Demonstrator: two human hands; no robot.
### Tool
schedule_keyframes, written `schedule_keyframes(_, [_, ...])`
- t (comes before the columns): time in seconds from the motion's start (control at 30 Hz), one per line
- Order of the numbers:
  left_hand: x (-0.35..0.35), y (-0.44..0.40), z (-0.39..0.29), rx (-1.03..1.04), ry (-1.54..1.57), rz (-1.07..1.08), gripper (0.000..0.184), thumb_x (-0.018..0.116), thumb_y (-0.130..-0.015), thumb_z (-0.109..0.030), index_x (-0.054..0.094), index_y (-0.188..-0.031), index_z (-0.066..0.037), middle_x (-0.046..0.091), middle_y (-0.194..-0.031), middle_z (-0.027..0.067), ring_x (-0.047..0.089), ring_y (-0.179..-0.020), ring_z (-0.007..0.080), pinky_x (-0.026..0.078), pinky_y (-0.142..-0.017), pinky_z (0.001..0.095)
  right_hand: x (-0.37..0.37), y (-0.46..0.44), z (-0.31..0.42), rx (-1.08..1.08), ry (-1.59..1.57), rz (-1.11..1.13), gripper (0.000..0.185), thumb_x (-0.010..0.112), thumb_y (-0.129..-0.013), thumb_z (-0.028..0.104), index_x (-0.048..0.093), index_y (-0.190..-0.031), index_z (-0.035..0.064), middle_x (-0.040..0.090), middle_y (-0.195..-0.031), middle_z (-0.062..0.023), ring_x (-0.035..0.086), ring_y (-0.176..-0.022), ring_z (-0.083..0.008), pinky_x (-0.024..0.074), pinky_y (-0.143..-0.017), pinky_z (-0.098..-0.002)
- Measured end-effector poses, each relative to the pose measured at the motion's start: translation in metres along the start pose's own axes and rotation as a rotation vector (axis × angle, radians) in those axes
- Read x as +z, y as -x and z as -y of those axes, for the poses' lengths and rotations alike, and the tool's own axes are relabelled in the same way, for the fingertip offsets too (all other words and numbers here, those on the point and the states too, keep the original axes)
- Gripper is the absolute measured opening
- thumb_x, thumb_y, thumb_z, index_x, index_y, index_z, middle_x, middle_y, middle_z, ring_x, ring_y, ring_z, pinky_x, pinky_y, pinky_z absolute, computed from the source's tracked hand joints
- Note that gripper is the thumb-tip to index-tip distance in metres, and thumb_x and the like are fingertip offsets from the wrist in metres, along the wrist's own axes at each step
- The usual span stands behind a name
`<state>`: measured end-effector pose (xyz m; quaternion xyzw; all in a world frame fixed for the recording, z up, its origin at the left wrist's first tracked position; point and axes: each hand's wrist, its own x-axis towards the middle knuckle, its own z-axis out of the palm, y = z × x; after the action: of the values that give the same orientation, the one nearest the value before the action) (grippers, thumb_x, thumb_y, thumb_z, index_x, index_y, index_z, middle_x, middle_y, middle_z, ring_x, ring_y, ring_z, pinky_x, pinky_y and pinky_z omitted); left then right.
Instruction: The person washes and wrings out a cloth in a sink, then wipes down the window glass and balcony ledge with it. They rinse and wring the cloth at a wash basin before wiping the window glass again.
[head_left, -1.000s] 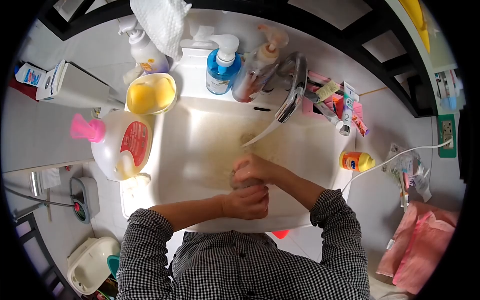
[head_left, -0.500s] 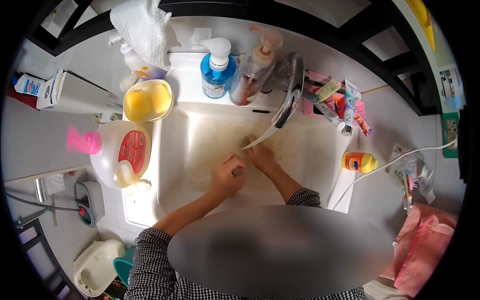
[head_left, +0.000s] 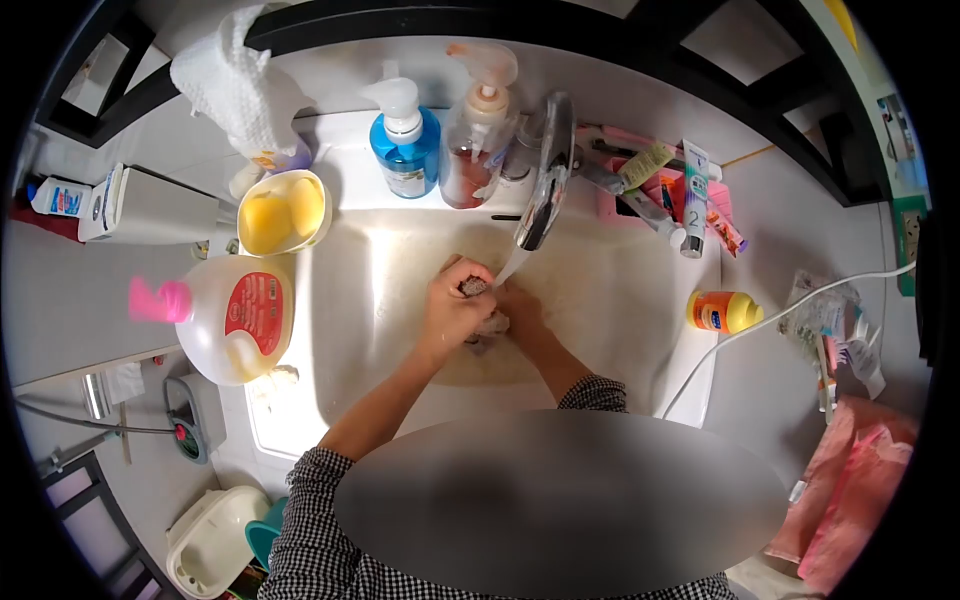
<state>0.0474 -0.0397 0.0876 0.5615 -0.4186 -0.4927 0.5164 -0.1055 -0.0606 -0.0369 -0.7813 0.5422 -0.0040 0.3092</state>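
My left hand is closed around a greyish, crumpled wet cloth. Folds of it show between the fingers and below them; its exact kind is unclear. My right hand presses against the left one from the other side, fingers curled in on the same bundle and partly hidden. Both hands are over the white sink, which holds cloudy brownish water. A stream runs from the chrome faucet down onto the hands.
Behind the basin stand a blue pump bottle and a clear pump bottle. At left are a bowl of yellow sponges and a large jug. Toothpaste tubes, a yellow-orange bottle and a white cable are at right.
My hands have come together under the stream, the left moving up and the right slightly down. The grey cloth is now bunched between them. The view has shifted slightly.
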Motion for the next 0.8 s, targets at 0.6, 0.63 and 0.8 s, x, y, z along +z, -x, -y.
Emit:
schedule_keyframes(0.6, [-0.02, 0.002, 0.01, -0.154, 0.129, 0.042, 0.017, 0.058, -0.066, 0.011, 0.058, -0.079, -0.001, 0.053, -0.084, 0.0029, 0.055, -0.074, 0.0103, 0.047, -0.064, 0.0241, -0.011, -0.023, -0.008, -0.207, 0.18, 0.059, 0.01, 0.058, -0.076, 0.009, 0.057, -0.086, 0.0068, 0.062, -0.089, -0.0146, 0.062, -0.083, -0.0325, 0.0504, -0.072, -0.044])
schedule_keyframes(0.63, [-0.019, 0.003, 0.007, -0.136, 0.094, 0.042, 0.017, 0.058, -0.066, 0.011, 0.058, -0.079, -0.001, 0.053, -0.084, 0.0028, 0.055, -0.075, 0.0101, 0.047, -0.064, 0.0241, -0.003, -0.018, -0.011, -0.211, 0.158, -0.031, 0.013, 0.059, -0.075, 0.011, 0.059, -0.088, 0.0087, 0.062, -0.088, -0.0133, 0.062, -0.082, -0.0314, 0.0509, -0.07, -0.0424])
schedule_keyframes(0.8, [-0.025, 0.002, 0.013, -0.121, 0.059, 0.03, 0.018, 0.057, -0.066, 0.011, 0.058, -0.079, -0.002, 0.053, -0.084, 0.0023, 0.054, -0.077, 0.0095, 0.046, -0.066, 0.0236, 0.002, 0.001, -0.011, -0.257, 0.249, -0.22, 0.014, 0.061, -0.074, 0.013, 0.065, -0.087, 0.0108, 0.06, -0.084, -0.0096, 0.063, -0.081, -0.0262, 0.0519, -0.065, -0.037])
